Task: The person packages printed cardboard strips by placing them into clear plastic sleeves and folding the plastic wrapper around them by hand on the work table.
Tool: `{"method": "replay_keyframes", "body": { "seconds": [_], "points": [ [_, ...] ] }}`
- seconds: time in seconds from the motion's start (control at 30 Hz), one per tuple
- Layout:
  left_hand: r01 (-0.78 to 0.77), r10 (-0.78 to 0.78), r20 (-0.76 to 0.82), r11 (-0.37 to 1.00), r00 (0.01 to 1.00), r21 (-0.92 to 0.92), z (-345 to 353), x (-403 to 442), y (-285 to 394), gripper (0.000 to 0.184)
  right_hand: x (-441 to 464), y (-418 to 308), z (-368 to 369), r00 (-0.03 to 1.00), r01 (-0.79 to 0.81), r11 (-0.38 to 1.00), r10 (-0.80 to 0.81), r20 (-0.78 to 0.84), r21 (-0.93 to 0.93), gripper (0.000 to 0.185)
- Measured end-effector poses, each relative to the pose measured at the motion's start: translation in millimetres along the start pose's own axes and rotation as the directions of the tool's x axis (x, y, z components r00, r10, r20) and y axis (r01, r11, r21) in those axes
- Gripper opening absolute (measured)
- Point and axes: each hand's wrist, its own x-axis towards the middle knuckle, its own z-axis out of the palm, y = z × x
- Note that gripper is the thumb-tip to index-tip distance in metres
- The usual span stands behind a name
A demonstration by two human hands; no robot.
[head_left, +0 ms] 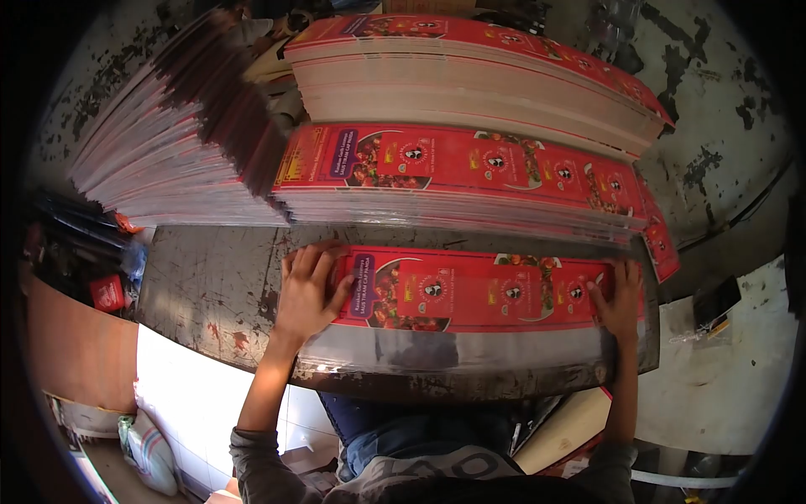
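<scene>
A long red printed panel with food pictures and panda logos lies flat on the worn table, near its front edge. Clear plastic film reaches out from under it toward my body. My left hand grips the panel's left end, thumb on the print and fingers over the far corner. At the opposite end my right hand holds on, its thumb pressed on the print and its fingers by the right edge. Both palms cover parts of the ends. Just behind lies a stack of matching panels with shiny plastic edges.
A taller stack of panels stands at the back. To the left, a fanned, leaning pile of plastic-edged panels rises high. The scratched metal table ends just before my body. A striped sack sits on the floor at lower left.
</scene>
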Motion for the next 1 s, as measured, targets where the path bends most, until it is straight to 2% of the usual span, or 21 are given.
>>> {"method": "replay_keyframes", "body": {
  "seconds": [0.37, 0.67, 0.73, 0.87, 1.0],
  "points": [
    [0.003, 0.000, -0.036, 0.998, 0.999, 0.069, 5.1, -2.4, -4.9, 0.031, 2.2, -1.9, -1.2, 1.000, -0.027, 1.000, 0.027, 0.016, 0.008, 0.049],
    [0.001, 0.001, -0.049, 0.999, 0.999, 0.042, 5.4, -3.8, -6.3, 0.031, 0.0, 0.7, -3.1, 1.000, 0.003, 1.000, -0.003, -0.024, 0.001, 0.042],
    [-0.009, 0.011, -0.052, 1.000, 0.999, 0.028, 4.0, -5.5, -7.5, 0.030, -0.5, 2.4, -5.3, 1.000, 0.004, 0.996, -0.003, -0.010, 0.085, 0.038],
    [-0.058, 0.059, -0.047, 0.998, 0.997, 0.029, 3.6, -5.0, -7.9, 0.029, 1.1, 1.0, -7.6, 0.999, -0.010, 0.994, 0.006, 0.038, 0.107, 0.035],
    [-0.015, 0.015, -0.060, 1.000, 0.998, 0.000, 1.1, -3.8, -3.7, 0.027, -0.8, -2.5, -4.6, 1.000, 0.007, 0.989, -0.008, 0.005, 0.145, 0.038]
  ]
}}
